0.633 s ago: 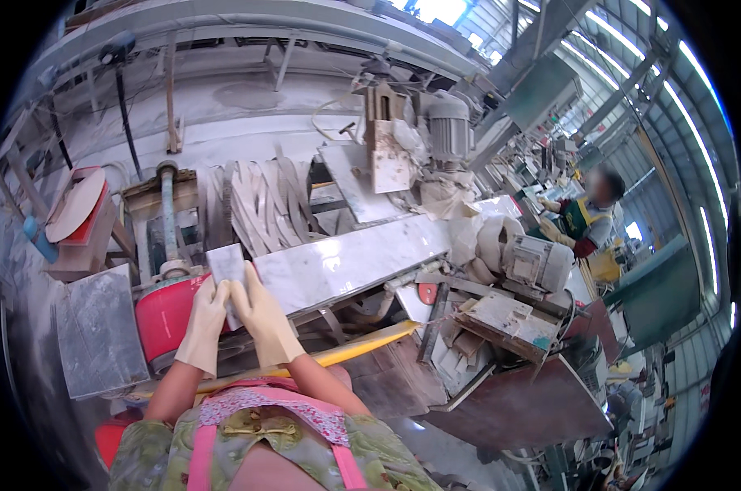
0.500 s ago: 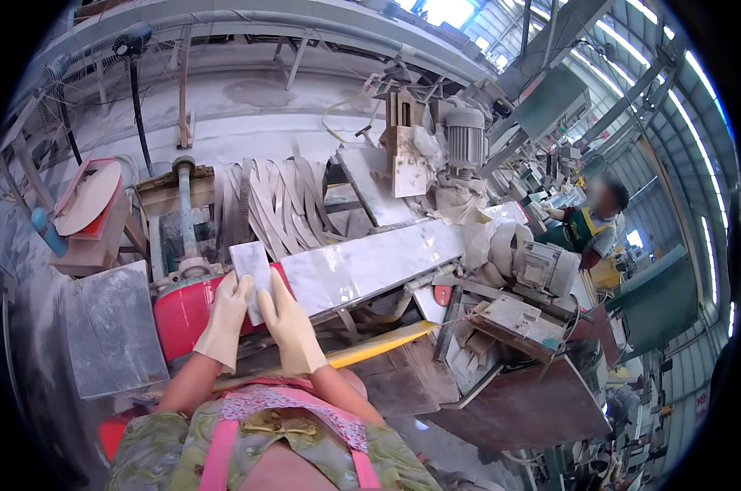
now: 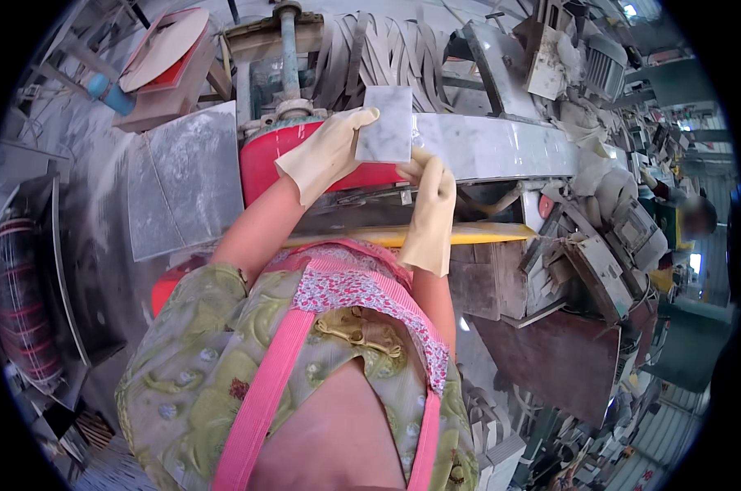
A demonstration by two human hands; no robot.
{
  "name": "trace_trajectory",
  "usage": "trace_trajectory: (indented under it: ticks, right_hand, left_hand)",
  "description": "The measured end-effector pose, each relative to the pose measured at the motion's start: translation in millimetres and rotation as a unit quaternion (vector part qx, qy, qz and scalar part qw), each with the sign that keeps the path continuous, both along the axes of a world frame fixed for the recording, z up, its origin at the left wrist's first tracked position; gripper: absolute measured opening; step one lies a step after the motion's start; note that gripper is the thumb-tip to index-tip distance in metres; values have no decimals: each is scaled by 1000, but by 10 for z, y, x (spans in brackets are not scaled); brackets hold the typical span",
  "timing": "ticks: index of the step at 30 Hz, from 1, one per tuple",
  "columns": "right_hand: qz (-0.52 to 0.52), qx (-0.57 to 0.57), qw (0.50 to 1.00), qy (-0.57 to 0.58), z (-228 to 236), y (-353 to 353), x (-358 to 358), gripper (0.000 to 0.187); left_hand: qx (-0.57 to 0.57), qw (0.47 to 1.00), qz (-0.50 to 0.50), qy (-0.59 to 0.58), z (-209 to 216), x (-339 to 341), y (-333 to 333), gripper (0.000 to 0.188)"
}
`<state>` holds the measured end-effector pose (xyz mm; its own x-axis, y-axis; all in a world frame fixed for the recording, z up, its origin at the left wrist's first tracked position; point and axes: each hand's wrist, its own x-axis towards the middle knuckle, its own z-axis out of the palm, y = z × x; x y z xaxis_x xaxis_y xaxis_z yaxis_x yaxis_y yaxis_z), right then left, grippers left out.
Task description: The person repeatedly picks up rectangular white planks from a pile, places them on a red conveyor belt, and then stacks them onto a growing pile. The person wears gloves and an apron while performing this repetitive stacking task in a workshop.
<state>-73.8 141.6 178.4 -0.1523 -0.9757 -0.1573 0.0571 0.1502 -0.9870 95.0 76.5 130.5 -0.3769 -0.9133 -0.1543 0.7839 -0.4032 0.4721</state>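
Note:
Between my gloved hands is a flat rectangular white-and-grey marble tile (image 3: 387, 123). My left hand (image 3: 329, 154), in a cream rubber glove, is closed on the tile's left edge, thumb over its face. My right hand (image 3: 433, 196), gloved the same way, has its fingers bent at the tile's lower right corner, gripping it there. Beneath and beside the tile runs a machine bed with a red end cover (image 3: 266, 154). A long, glossy white marbled strip (image 3: 493, 149) stretches from it to the right.
At left stands a dusty grey slab (image 3: 186, 184). A yellow bar (image 3: 477, 233) runs in front of me. Grey belts (image 3: 387, 53) hang behind the machine. A motor (image 3: 604, 65) is at the far right, and another person (image 3: 683, 214) is at the right rim.
The view has swung left and downward, so the machine sits higher and farther right in it. The marble tile is still in both hands, and my right hand has dropped to its lower corner.

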Motion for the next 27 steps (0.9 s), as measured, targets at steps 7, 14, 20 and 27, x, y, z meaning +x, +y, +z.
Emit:
trace_trajectory:
  ticks: [7,14,20,27]
  right_hand:
    - [29,65,997,29,71,16,-137,56]
    - [34,95,995,3,19,65,-234,56]
    - [35,98,995,-4,24,71,-254,57]
    - [76,102,992,-12,37,32,-257,60]
  left_hand:
    - [168,986,15,4,209,-134,178,19]
    - [198,980,15,17,57,-243,215,12]
    - [208,978,8,-16,133,-277,228,11]
    - [193,981,-9,-26,149,-273,221,15]
